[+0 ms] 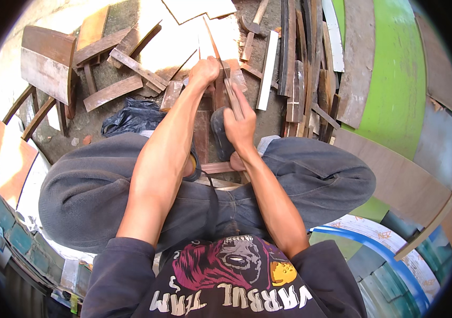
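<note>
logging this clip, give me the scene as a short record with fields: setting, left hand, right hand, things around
setting: person crouched on the ground, knees wide, among wood scraps
left hand: left hand closed around the top of an upright wood piece
right hand: right hand grips a thin dark tool laid against that piece; its kind cannot be told
feet: dark sandal planted at the base of the piece
around: loose wood offcuts to the left, black plastic bag, stacked strips to the right, green curved panel
</note>
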Demonstrator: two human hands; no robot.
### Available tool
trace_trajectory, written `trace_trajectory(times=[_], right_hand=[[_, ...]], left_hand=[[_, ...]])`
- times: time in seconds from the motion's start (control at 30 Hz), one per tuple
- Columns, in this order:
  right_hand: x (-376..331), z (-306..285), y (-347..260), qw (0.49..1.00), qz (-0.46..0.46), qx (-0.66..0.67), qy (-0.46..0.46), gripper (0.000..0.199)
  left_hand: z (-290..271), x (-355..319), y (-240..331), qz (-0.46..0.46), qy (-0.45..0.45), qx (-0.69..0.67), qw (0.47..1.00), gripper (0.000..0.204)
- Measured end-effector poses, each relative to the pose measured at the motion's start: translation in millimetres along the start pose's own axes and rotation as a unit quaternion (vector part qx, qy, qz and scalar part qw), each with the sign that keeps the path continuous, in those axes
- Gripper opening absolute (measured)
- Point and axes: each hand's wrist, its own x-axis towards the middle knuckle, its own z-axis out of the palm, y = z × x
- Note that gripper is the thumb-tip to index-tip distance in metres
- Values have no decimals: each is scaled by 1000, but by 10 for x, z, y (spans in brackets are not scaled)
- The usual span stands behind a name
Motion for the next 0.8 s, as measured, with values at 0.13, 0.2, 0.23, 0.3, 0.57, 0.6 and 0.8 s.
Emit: trace_trajectory(times=[0.13,0.2,0.23,0.3,0.57,0.6,0.8], right_hand=[[-370,-59,-137,999,-27,-24,-4,61],[-876,-377,-57,998,-57,-1,-17,63],[-1086,-541,-89,999,-30,24,-23,64],[-953,-482,-44,999,-29,-12,-33,61],[-301,-7,-37,1000,-20,6,-2,60],[-610,-172,-26,999,-28,-5,-14,61],[-376,-79,50,1000,-21,16,2,60]], left_hand=[[-83,104,-121,1,12,-13,1000,67],[-80,111,-125,1,16,-1,1000,66],[-90,102,-133,-1,19,1,1000,66],[-81,78,-119,-5,24,-3,1000,64],[-124,-21,-1,7,6,31,999,56],[-148,-22,-39,18,12,31,999,55],[-32,63,-51,-18,30,-10,999,56]])
